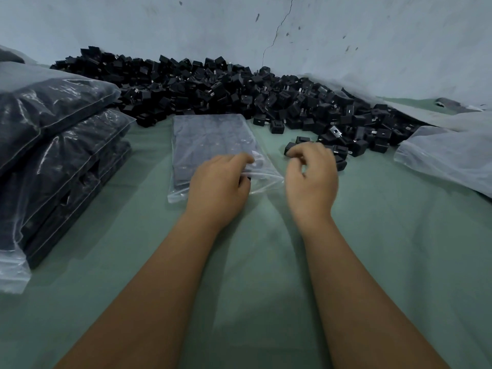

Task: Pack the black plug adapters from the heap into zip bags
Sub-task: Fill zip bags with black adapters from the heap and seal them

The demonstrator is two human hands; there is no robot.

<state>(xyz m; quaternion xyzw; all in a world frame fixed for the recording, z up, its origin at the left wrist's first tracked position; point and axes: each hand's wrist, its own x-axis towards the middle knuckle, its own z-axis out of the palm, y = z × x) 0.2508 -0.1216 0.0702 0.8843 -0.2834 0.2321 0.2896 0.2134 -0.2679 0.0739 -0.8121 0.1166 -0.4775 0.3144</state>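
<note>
Zip bag (210,147), part filled, lies flat just before the heap (239,94); its mouth is pinched by left hand (218,182). Right hand (311,174), loosely curled beside the bag, holds nothing visible. Adapters judged light, rigid; film slippery, best taken at the mouth edge.

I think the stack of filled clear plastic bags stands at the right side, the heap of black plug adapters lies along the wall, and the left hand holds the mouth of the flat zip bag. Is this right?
Not quite. The head view shows the stack of filled clear plastic bags at the left side, not the right. The rest holds: the heap of black plug adapters lies along the wall, and the left hand holds the mouth of the flat zip bag.
</note>
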